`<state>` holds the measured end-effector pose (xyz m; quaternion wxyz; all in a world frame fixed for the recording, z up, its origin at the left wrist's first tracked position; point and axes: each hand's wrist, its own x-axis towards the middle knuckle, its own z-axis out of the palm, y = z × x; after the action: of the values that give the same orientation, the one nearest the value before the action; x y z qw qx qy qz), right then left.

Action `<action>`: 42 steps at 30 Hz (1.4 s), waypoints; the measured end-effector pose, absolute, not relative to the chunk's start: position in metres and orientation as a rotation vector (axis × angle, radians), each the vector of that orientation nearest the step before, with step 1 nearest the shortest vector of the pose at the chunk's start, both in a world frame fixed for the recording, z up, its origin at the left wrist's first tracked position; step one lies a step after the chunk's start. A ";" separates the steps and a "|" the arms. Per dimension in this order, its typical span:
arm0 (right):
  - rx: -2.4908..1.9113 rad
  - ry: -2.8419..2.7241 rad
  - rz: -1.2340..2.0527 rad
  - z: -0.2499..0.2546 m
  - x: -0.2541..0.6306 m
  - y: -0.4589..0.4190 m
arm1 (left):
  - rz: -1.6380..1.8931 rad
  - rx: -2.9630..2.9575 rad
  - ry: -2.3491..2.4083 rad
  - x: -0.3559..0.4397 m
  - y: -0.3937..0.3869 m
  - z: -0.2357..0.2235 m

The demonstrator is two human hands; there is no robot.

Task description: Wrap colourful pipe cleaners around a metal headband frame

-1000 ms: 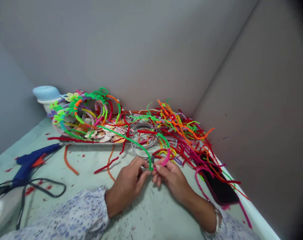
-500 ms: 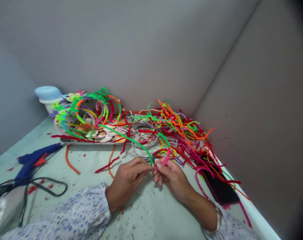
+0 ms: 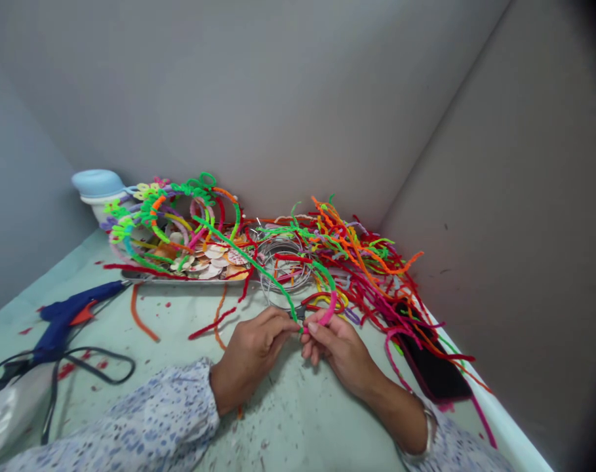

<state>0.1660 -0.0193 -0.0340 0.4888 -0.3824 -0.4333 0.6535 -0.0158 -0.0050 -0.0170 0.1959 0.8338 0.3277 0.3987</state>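
My left hand (image 3: 255, 354) pinches the near end of a long green pipe cleaner (image 3: 248, 259), whose free end slants up to the left over the shell tray. My right hand (image 3: 339, 354) is closed on a curved band (image 3: 329, 298) wrapped in pink, green and red pipe cleaner. The fingertips of both hands nearly meet where the green strand joins the pink section. Whatever core lies inside the band is covered. Just behind the hands are pliers (image 3: 310, 303) with red handles, partly hidden.
A metal tray (image 3: 189, 282) holds shells and finished pipe-cleaner hoops (image 3: 172, 210). A coil of wire (image 3: 284, 262) lies beside it. A heap of loose pipe cleaners (image 3: 357, 246) partly covers a phone (image 3: 433, 367). At left are a blue glue gun (image 3: 64, 321) with its cord and a blue-lidded container (image 3: 98, 190).
The free end of the green pipe cleaner has swung upward, and the strand is straighter. Both hands keep nearly the same place and grip.
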 end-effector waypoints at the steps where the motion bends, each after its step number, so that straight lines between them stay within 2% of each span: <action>1: -0.930 -1.058 1.586 -0.034 0.166 -0.020 | 1.099 2.330 0.929 -0.016 -0.005 -0.017; 9: -0.944 -1.077 1.586 -0.032 0.165 -0.021 | 0.958 2.338 1.001 -0.016 -0.006 -0.017; 20: -0.905 -1.032 1.604 -0.035 0.167 -0.020 | 1.125 2.389 0.986 -0.016 -0.005 -0.017; 42: -0.959 -1.110 1.565 -0.031 0.166 -0.022 | 0.788 2.486 1.083 -0.016 -0.008 -0.016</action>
<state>0.1660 -0.0216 -0.0306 0.4777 -0.3927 -0.4546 0.6410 -0.0158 -0.0075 -0.0157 0.1581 0.8693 0.3786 0.2757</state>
